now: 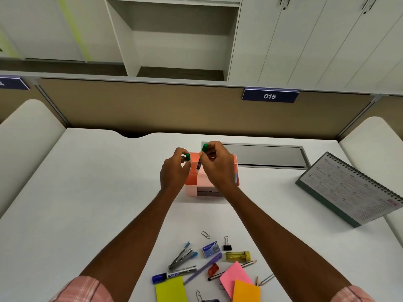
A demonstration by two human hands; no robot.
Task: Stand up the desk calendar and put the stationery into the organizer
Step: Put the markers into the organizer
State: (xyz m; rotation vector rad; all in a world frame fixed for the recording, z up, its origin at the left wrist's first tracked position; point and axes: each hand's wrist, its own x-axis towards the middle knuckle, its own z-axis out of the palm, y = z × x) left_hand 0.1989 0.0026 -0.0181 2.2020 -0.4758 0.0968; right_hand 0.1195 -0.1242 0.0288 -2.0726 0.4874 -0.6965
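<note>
Two green-ended parts sit at frame centre, directly above the organizer: the marker, long axis near vertical with its dark tip down toward the open compartments, and its detached cap just to the left. Right hand fingers pinch the marker; left hand fingers pinch the cap. Judged next move: cap the marker, then lower it straight down. Desk calendar stands at right on the counter. Partition sign reads "015". Blue marker lettering at lower centre is illegible.
</note>
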